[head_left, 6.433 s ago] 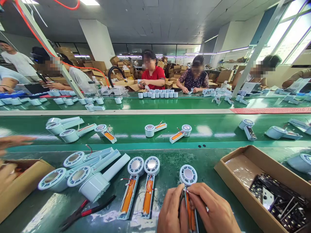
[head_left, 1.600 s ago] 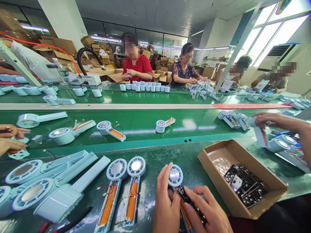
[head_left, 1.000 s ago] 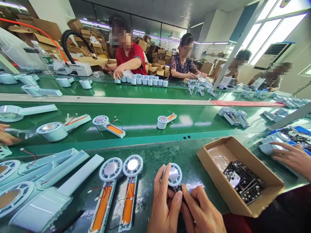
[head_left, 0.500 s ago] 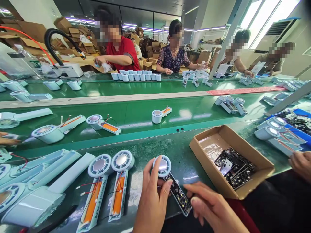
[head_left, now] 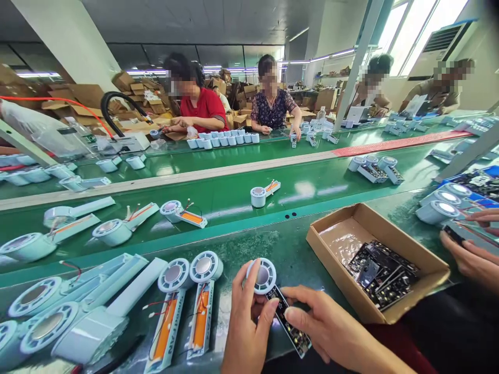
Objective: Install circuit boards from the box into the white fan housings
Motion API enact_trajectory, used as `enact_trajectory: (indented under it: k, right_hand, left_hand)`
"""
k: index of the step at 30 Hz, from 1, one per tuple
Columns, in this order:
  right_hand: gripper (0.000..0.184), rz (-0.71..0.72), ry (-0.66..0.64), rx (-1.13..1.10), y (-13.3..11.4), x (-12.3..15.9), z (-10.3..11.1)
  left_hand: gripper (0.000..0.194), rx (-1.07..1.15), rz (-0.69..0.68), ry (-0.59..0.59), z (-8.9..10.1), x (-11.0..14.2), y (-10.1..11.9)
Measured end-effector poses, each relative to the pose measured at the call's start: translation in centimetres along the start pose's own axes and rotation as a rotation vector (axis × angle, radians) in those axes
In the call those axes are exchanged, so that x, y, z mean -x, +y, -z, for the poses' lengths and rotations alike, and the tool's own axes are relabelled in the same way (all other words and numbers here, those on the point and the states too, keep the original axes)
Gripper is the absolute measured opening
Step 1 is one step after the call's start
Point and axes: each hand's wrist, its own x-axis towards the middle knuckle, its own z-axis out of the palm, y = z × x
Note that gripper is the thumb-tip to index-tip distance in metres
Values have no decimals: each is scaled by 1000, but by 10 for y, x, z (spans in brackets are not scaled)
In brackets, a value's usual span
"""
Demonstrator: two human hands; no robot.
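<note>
My left hand (head_left: 249, 317) is closed around the neck of a light-blue handheld fan body (head_left: 262, 276), fingers along its round head and thumb on the handle. A black circuit board (head_left: 291, 327) with small lights lies along the handle, covering what is inside. My right hand (head_left: 315, 317) grips the same handle, its thumb pressing on the board and its other fingers partly hidden beneath. To the left lie two similar fan bodies, one (head_left: 168, 311) beside the other (head_left: 202, 306), each with an orange battery and thin wires showing in its handle.
An open cardboard box (head_left: 317, 244) of circuit boards stands at right. Further fan bodies (head_left: 89, 327) are heaped at left, near a dark tool handle (head_left: 120, 356). A green conveyor (head_left: 218, 202) carries more. A co-worker's hands (head_left: 468, 249) are at far right; others sit opposite.
Both hands were at the wires over the orange battery; later my right hand held a circuit board over the handle. Now the board lies along it. My right hand, briefly loosened, grips the handle again.
</note>
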Motion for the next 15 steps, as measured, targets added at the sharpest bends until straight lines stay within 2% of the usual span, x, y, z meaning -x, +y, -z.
enact_trajectory:
  k: [4,9,12,15]
  right_hand:
    - [27,79,135,185,-5,-7,-6]
    - [31,101,126,172,3,-12,-8]
    - [37,136,109,93,7,-17,-8]
    - [50,154,14,-106,13,-22,-10]
  left_hand:
    - [53,40,-31,15,-2,2,-5]
    - [54,59,-45,27,-4,4,-13]
    - [55,32,-81,35,-6,3,-20]
    - [58,41,-182,19,-8,1,-22]
